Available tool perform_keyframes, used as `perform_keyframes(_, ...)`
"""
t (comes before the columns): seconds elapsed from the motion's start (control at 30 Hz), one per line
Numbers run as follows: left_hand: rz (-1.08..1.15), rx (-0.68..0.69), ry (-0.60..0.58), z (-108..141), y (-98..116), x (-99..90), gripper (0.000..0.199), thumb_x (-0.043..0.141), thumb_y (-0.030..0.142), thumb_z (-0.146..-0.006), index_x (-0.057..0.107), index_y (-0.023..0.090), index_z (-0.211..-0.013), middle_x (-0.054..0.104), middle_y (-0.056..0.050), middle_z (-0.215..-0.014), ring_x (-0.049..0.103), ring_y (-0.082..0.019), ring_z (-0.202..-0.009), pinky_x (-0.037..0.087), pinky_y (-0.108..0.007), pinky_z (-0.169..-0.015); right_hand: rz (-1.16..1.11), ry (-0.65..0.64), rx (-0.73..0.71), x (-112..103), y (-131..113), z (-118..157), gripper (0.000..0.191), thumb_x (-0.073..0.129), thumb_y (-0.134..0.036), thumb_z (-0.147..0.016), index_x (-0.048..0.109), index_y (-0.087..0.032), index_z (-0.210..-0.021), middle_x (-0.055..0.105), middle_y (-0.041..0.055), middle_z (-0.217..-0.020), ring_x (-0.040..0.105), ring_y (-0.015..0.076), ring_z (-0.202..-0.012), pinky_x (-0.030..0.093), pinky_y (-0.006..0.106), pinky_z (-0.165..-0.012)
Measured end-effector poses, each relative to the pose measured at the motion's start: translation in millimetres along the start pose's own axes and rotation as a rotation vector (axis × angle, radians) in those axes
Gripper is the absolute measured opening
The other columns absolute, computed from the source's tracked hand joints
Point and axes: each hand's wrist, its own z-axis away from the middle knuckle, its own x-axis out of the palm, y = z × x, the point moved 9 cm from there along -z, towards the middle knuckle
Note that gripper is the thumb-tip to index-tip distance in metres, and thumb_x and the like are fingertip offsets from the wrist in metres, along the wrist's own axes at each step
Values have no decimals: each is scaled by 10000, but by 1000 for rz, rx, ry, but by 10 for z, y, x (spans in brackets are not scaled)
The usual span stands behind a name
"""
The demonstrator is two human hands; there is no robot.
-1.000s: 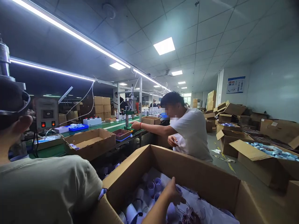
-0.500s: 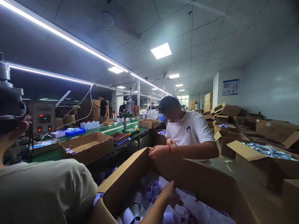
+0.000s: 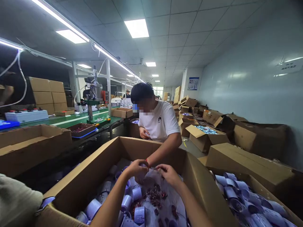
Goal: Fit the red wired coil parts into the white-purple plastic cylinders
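Note:
Both my hands reach into a large cardboard box (image 3: pixel 78 179) in front of me. My left hand (image 3: pixel 136 168) is closed, its fingertips pinched near a co-worker's red wristband. To its right, my right hand (image 3: pixel 167 174) is also closed, thumb and fingers pinched together. Whatever the two hands pinch is too small to make out. Beneath them lie small dark reddish parts with thin wires (image 3: pixel 155 195) on a whitish sheet (image 3: pixel 165 192). White plastic cups (image 3: pixel 126 201) crowd the left side of the box, some on their sides.
Across the box, a co-worker in a white shirt (image 3: pixel 157 121) reaches one arm in between my hands. Another box of white cups (image 3: pixel 251 201) stands at right. A conveyor bench with a press machine (image 3: pixel 92 97) runs along the left. A grey sleeve (image 3: pixel 19 201) is close at left.
My view has turned right. Both my hands are now together over the small parts; earlier only one showed, lower in the box. The co-worker's arm has moved down into the box.

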Motion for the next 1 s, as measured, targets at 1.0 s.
perform_keyframes(1.0, 434, -19, -255, 138, 275, 254, 731, 459, 767, -678, 656, 137, -993, 654, -63, -830, 590, -141, -653, 461, -235, -559, -747, -201, 213, 171, -240, 205, 344, 820, -372, -549, 654, -140, -740, 630, -21, -513, 462, 24, -371, 337, 121, -371)
